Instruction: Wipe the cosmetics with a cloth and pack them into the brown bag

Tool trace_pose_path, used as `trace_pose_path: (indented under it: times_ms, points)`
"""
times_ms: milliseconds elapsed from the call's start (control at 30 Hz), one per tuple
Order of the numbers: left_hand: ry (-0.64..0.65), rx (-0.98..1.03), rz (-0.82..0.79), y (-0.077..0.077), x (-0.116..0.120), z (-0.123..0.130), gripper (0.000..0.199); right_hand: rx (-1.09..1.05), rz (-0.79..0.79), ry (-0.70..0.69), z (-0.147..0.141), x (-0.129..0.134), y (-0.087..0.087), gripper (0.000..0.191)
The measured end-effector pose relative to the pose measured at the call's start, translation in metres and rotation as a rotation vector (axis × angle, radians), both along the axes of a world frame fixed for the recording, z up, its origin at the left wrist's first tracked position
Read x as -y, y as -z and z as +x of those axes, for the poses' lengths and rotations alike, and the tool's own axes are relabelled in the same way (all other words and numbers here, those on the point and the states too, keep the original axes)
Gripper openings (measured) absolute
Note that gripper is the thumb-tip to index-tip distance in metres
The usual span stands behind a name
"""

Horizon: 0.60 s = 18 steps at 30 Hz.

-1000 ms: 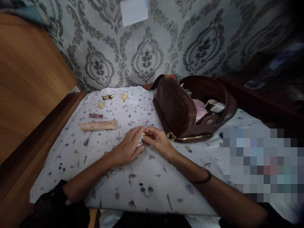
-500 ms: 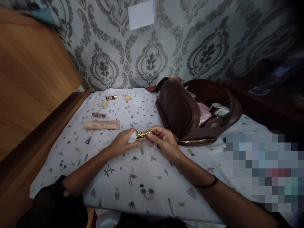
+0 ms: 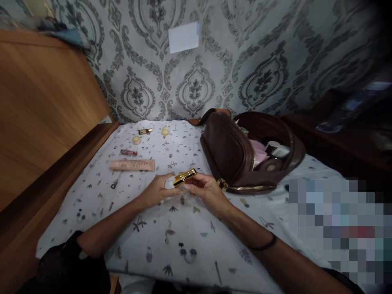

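Glossy metal lipstick case [image 3: 184, 177], smooth leather bag [image 3: 225, 149]

A white cloth printed with small motifs [image 3: 196, 220] carries everything. At its 11 o'clock lie a gold lipstick [image 3: 145, 131] and two round cream sponges [image 3: 136, 140], with a pink lip gloss tube [image 3: 128, 152] and a beige squeeze tube [image 3: 131, 165] at 10 o'clock, and a brown leather bag [image 3: 225, 147] at 2 o'clock.

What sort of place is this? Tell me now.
Most likely a bedroom at home: a printed sheet covers the surface, damask wallpaper lines the wall, and an open leather makeup bag lies near a gold lipstick and a cosmetic tube.
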State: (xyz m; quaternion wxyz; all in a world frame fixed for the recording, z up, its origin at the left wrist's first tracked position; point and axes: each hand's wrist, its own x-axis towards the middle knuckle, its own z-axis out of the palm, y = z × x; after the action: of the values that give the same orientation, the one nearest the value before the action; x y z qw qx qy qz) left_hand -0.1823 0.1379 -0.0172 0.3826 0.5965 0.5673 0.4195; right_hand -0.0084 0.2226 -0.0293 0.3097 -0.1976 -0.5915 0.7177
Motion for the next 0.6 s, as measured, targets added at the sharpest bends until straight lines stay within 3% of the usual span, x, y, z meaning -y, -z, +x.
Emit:
trace_pose_path:
  times_ms: [233, 600]
  points:
    - [-0.015, -0.068, -0.077, -0.0036, 0.0008, 0.0034, 0.030, -0.054, 0.013, 0.011, 0.0005, 0.0041, -0.0039, 0.034]
    - [-0.028, -0.169, -0.042, -0.0017, 0.0011, 0.0019, 0.032, -0.067, -0.025, 0.026, -0.0018, 0.0085, -0.0003, 0.034]
